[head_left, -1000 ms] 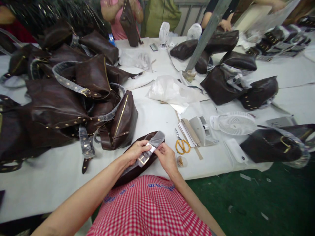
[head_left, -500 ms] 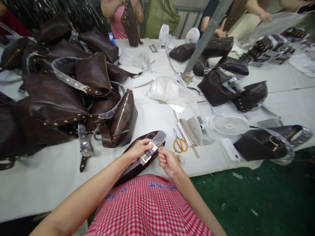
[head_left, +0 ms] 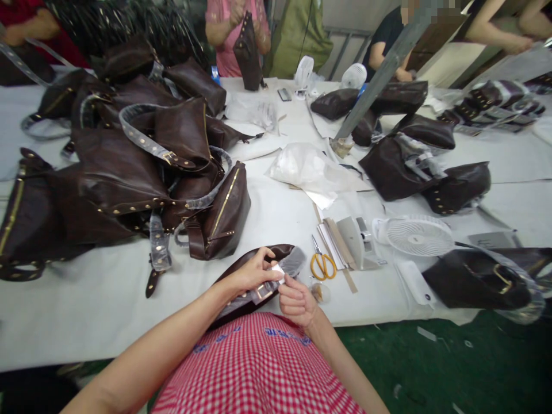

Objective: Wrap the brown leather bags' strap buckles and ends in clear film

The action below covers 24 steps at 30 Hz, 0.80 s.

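Observation:
A dark brown leather bag [head_left: 235, 265] lies at the table's front edge, against my apron. Its strap [head_left: 294, 262] is wrapped in clear film and carries a metal buckle [head_left: 262, 291]. My left hand [head_left: 257, 269] is closed around the wrapped strap, its thumb beside a small white slip [head_left: 278, 271]. My right hand [head_left: 297, 300] is closed, with thumb and forefinger pinching at the lower edge of that slip. Whether the slip is stuck to the film I cannot tell. Scissors with yellow handles [head_left: 323, 266] lie just right of my hands.
A heap of brown bags [head_left: 116, 161] fills the left side. More bags [head_left: 388, 164] lie to the right, with a white fan [head_left: 418, 236], cardboard strips [head_left: 336, 244] and a plastic bag [head_left: 308, 167]. A slanted metal post [head_left: 379, 75] rises from the table. Co-workers stand opposite.
My right hand has come onto the white slip, and my left fingers have shifted and lifted around it. The camera view has swung slightly left. A co-worker opposite still holds a brown bag.

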Tool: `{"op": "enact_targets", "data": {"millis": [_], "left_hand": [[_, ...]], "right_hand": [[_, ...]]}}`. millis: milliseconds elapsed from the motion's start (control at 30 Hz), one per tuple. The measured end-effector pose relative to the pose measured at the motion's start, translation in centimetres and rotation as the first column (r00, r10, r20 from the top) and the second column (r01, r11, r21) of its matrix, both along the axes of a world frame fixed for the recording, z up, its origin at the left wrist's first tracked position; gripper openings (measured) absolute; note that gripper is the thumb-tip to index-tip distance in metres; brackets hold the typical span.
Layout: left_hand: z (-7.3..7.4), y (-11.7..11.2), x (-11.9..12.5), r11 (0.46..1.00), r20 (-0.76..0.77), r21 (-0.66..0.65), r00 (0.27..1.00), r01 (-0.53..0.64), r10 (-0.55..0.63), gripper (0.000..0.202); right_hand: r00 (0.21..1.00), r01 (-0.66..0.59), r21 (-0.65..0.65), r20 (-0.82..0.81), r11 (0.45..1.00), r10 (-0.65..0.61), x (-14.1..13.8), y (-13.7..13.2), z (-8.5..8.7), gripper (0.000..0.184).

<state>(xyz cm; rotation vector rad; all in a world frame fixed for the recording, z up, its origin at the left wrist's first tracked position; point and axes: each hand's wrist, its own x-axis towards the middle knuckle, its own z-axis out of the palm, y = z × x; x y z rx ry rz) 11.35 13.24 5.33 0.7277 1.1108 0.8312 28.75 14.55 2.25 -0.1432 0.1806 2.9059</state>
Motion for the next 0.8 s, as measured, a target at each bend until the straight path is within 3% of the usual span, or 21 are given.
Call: {"op": "enact_targets", "data": {"millis": [100, 200, 333, 433, 533, 600, 667, 800], "left_hand": [[-0.3, 0.0, 0.0, 0.999, -0.017, -0.04, 1.0, 0.0, -0.001, 0.048], [0.3, 0.5, -0.3, 0.999, -0.017, -0.036, 1.0, 0.003, -0.004, 0.044], [2.4, 0.7, -2.6, 0.999, 0.007, 0.022, 1.0, 0.03, -0.03, 0.052], [4.5, -1.2, -5.8, 0.988, -0.236, 0.039, 0.962, 0.151, -0.137, 0.058], [6.2, -4.8, -8.0, 0.95, -0.511, -0.069, 0.807, 0.306, -0.297, 0.06], [6.9, -7.1, -8.3, 0.951, -0.602, -0.125, 0.741, 0.282, -0.298, 0.052], [7.3, -8.8, -7.9, 0.973, -0.601, -0.125, 0.765, 0.194, -0.23, 0.035], [7.1, -10.1, -7.5, 0.996, -0.37, -0.083, 0.928, 0.012, -0.042, 0.025]], "right_hand": [[0.998, -0.051, 0.002, -0.047, 0.999, 0.051, -0.1, 0.3, -0.8, 0.057], [0.995, -0.077, -0.019, -0.062, 0.997, 0.076, -0.4, 0.8, -0.9, 0.054], [0.997, 0.066, -0.144, 0.054, 0.987, -0.059, -0.2, 1.1, -0.1, 0.045], [0.978, 0.135, -0.171, 0.183, 0.976, -0.103, 0.7, 0.9, 0.3, 0.035], [0.974, 0.044, -0.104, 0.226, 0.994, -0.019, 1.5, 0.8, 0.5, 0.031], [0.969, -0.007, -0.038, 0.245, 0.999, 0.016, 1.8, 0.8, 0.7, 0.034], [0.961, -0.033, 0.025, 0.276, 0.999, 0.025, 1.9, 0.8, 1.1, 0.036], [0.925, -0.146, 0.154, 0.372, 0.977, 0.079, 2.3, 0.9, 2.8, 0.029]]}}
